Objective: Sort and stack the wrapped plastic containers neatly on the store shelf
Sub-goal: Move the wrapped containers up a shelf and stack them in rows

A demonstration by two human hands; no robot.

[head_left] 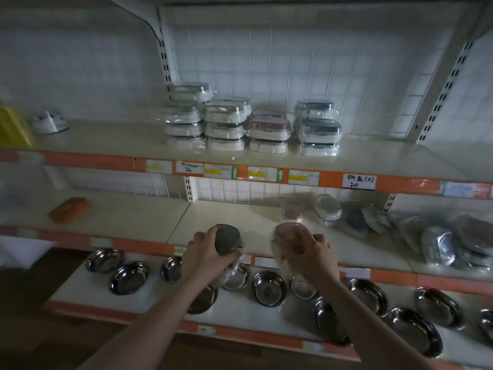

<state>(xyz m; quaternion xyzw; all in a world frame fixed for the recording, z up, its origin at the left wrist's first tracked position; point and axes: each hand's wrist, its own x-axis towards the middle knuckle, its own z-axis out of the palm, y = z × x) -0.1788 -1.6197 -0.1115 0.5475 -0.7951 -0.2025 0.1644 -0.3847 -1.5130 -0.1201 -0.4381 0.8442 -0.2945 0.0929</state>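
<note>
- Steel bowls (269,288) line the lowest shelf, nearest the camera.
- The left hand (204,253) grips a wrapped grey-lidded container (228,243) over the middle shelf's front edge (128,244).
- The right hand (310,256) grips a wrapped pink-lidded container (289,236) beside it.
- More wrapped round containers (326,209) sit further back on that shelf.
- Stacks of wrapped rectangular containers (250,124) stand on the upper shelf (106,141).

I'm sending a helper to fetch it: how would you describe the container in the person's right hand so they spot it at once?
Find the middle shelf, the one above the steel bowls. At its front edge two hands each grip a wrapped round container; take the one in the right hand. That pink container has a pink lid, while the one in the left hand is a grey container.
</note>
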